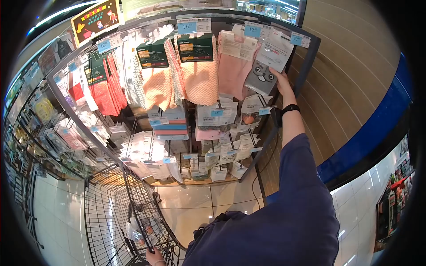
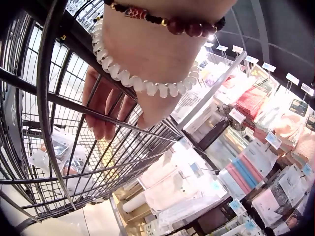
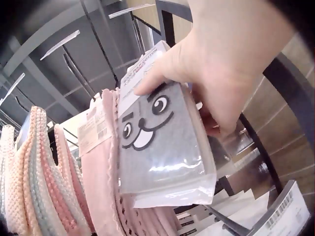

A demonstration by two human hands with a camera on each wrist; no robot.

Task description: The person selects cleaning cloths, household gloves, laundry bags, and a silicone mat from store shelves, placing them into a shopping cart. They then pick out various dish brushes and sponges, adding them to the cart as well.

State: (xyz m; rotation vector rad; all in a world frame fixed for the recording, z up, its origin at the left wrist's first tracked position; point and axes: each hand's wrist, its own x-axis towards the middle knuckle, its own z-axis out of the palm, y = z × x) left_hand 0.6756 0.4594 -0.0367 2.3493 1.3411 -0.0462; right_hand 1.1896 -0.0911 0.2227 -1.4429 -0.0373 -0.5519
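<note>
My right hand point(image 1: 282, 83) grips a clear-wrapped grey towel point(image 1: 262, 77) printed with a cartoon face, at the right end of the rack's top row. In the right wrist view the thumb lies across the front of the pack, and the fingers go behind its edge, partly hidden. A pink towel point(image 3: 99, 167) hangs right beside it. Low in the head view, my left hand point(image 1: 154, 257) holds the shopping cart point(image 2: 43, 93) at its handle. The left wrist view has its fingers point(image 2: 101, 110) curled down past the black bar.
Peach knitted towels point(image 1: 199, 80) and red ones point(image 1: 104, 91) hang left along the rack, with lower rows of packaged goods point(image 1: 217, 116) beneath. Inside the cart lies a clear plastic package point(image 2: 61, 152). A wood-look wall panel point(image 1: 350, 75) stands to the right.
</note>
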